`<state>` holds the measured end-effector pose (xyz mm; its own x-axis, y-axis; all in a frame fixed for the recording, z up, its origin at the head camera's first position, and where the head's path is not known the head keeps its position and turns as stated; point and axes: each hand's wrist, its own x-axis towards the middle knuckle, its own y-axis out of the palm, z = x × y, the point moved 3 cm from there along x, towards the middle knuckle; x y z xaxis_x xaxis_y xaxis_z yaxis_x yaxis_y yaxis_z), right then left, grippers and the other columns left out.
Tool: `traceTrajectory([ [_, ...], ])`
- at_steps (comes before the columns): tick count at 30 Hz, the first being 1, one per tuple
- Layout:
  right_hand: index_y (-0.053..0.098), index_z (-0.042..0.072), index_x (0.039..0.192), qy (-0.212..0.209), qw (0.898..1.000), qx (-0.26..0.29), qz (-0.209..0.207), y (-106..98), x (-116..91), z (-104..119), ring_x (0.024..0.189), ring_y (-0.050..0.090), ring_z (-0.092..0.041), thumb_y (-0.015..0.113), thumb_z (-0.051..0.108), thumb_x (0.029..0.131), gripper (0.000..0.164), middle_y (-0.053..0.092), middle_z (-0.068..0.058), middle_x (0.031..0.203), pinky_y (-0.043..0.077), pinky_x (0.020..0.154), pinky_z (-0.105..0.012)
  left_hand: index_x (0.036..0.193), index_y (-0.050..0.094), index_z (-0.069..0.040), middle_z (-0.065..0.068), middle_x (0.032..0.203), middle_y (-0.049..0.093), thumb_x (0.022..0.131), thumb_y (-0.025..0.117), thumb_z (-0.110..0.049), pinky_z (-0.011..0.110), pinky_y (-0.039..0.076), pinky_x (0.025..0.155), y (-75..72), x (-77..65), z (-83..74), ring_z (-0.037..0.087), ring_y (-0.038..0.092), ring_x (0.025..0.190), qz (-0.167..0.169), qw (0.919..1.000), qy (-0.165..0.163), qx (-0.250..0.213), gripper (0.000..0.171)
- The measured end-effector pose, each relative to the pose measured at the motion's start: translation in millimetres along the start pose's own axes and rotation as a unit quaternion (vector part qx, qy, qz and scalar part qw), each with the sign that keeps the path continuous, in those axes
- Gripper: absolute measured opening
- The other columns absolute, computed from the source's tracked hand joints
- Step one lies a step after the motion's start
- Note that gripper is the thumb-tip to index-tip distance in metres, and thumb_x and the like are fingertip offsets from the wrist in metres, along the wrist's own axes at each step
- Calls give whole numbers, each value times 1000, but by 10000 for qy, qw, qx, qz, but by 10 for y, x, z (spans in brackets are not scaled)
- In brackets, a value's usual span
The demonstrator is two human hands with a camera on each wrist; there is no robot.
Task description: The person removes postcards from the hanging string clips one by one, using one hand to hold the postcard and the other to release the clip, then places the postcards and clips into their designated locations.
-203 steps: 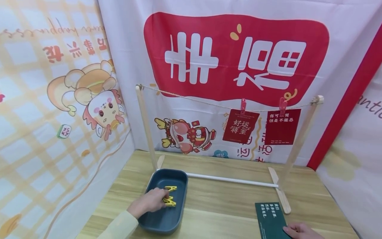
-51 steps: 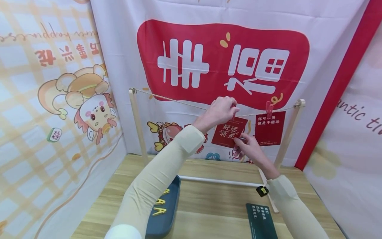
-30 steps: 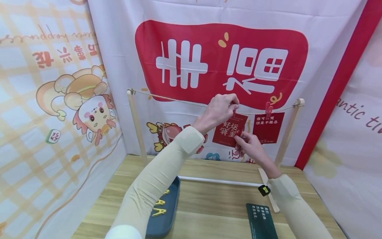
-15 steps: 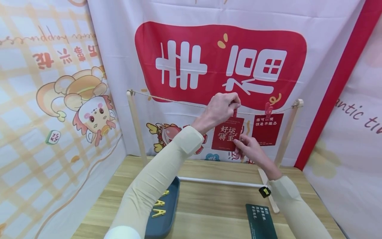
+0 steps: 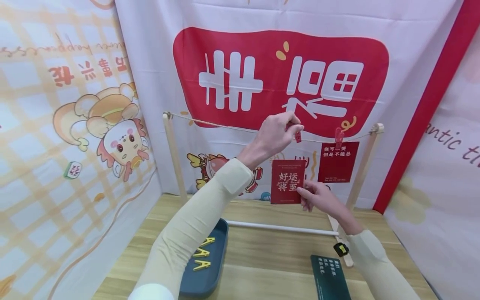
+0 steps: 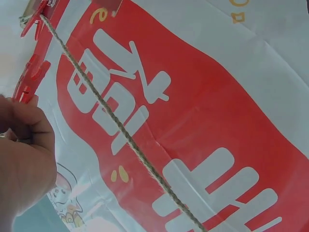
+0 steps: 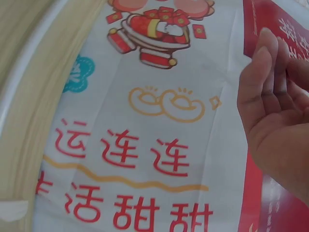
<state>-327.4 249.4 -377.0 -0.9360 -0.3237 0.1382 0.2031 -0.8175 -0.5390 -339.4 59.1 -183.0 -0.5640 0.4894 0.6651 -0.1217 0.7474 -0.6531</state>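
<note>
In the head view my left hand pinches a red clothespin at the string's height; in the left wrist view this clothespin stands apart from the string. Below it, my right hand holds a red card with white lettering by its right edge, between thumb and fingers. A gap separates that card from the clothespin. Further right a second red card hangs from the string under another red clothespin. The right wrist view shows the held card partly behind my fingers.
The string runs between two wooden posts joined by a white rod. A dark blue tray with several yellow clothespins stands left, partly under my left sleeve. A green card lies on the wooden table at front right.
My hands left the tray and green card for the hanging red card. It has come free of its clothespin and moved down in my right hand; the left hand keeps the clothespin.
</note>
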Motion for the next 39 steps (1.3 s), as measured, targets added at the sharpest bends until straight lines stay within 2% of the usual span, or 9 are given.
traceTrajectory([
  [4,54,1,88,-52,9996,-199,203,15,-127,-116,60,65,-37,54,33,101,34,64,-17,70,55,53,-42,115,63,-9,0,95,70,93,67,-25,13,52,70,-55,-92,47,4,61,73,-49,9998,50,-183,27],
  [11,53,0,89,-193,9980,-144,583,26,-336,-299,55,64,-30,54,26,102,29,63,-16,67,54,48,-37,122,62,-9,2,108,72,90,71,-24,13,53,82,-289,-302,107,7,71,94,-207,9986,388,-288,36],
  [15,54,2,90,-283,9975,-171,629,17,-422,-352,54,65,-28,55,24,101,25,64,-14,66,55,48,-36,131,58,-6,5,115,71,90,71,-21,15,54,85,-390,-378,151,10,71,99,-133,9987,384,-300,45],
  [19,55,4,89,-310,9971,-363,597,34,-493,-362,55,64,-25,56,25,100,24,64,-8,65,55,50,-34,134,57,-4,8,119,69,90,70,-18,19,54,88,-472,-471,204,14,71,102,-24,9993,360,-46,47],
  [24,56,4,94,37,9974,-371,623,86,-561,-394,56,63,-22,56,28,100,25,65,-9,68,54,51,-34,129,60,-6,8,122,68,90,70,-18,22,54,90,-537,-588,266,15,70,106,187,9991,370,57,42],
  [28,56,3,100,365,9967,-127,710,129,-596,-447,59,66,-24,56,31,100,28,65,-15,72,56,52,-35,125,61,-7,6,121,68,90,70,-17,22,56,88,-594,-681,313,14,70,104,299,9989,368,-7,37],
  [32,55,2,101,406,9956,-4,847,147,-637,-501,60,66,-27,55,30,100,28,65,-21,74,56,53,-35,123,62,-8,6,119,69,90,71,-19,23,56,86,-655,-816,378,14,71,100,553,9982,243,-10,35],
  [36,55,1,100,436,9945,17,954,122,-739,-579,59,66,-31,55,27,101,27,66,-20,73,56,52,-34,121,62,-11,4,115,71,90,72,-25,23,57,82,-680,-986,474,11,72,94,841,9965,-32,32,36],
  [39,56,1,103,624,9919,63,1105,123,-852,-671,60,67,-32,54,27,101,26,67,-16,72,56,52,-35,119,63,-12,1,108,72,89,72,-27,22,58,76,-690,-1141,562,8,70,84,968,9949,-227,141,35],
])
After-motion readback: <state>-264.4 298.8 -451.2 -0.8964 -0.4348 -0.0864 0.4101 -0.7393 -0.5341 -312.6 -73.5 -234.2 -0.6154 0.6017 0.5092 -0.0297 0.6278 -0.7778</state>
